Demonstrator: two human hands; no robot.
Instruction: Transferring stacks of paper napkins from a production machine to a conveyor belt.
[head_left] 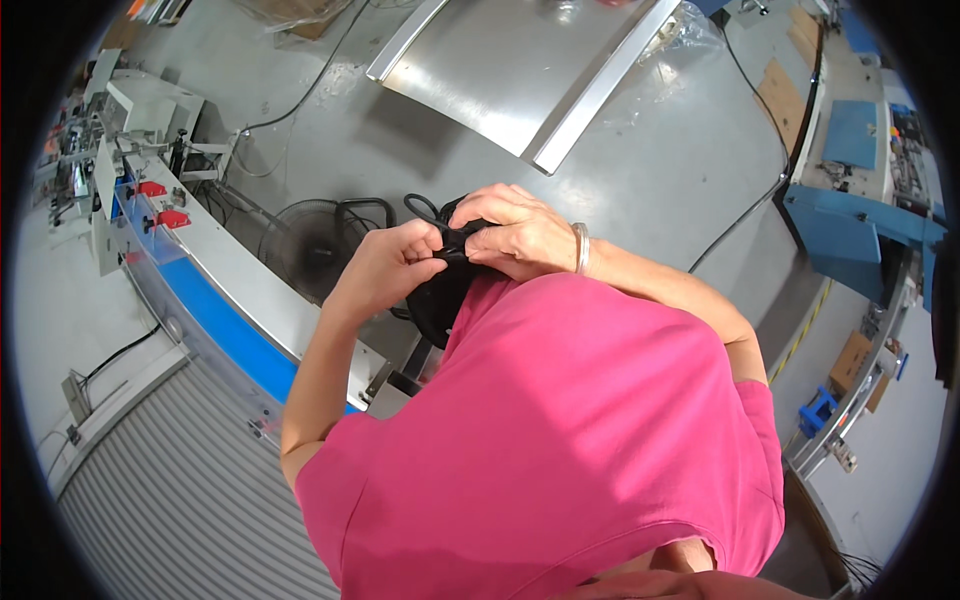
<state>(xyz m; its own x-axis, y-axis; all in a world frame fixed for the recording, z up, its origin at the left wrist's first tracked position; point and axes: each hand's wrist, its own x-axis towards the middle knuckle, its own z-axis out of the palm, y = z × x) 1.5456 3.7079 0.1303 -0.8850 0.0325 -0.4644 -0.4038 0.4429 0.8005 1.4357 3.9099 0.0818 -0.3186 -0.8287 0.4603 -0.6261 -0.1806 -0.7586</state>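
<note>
At the front of my pink shirt [560, 390], my two hands meet over a black bundle. My left hand [395, 265] is closed in a pinch, thumb against fingers, at its left side. From the right, my right hand [515, 235], with a silver bangle on the wrist, has its fingers curled round the same bundle. A loop of black cord [420, 205] sticks out above the fingertips. Below the hands hangs a dark, rounded thing [437, 305], partly covered by the shirt; its kind I cannot make out. The fingers hide most of the bundle.
A conveyor with a blue belt [225, 325] runs along the left, with red clamps [170, 218] on it. Behind my hands stands a floor fan [305, 245]. Ahead is a metal chute [500, 75] with raised edges. Blue machinery [835, 235] stands at right; cables cross the floor.
</note>
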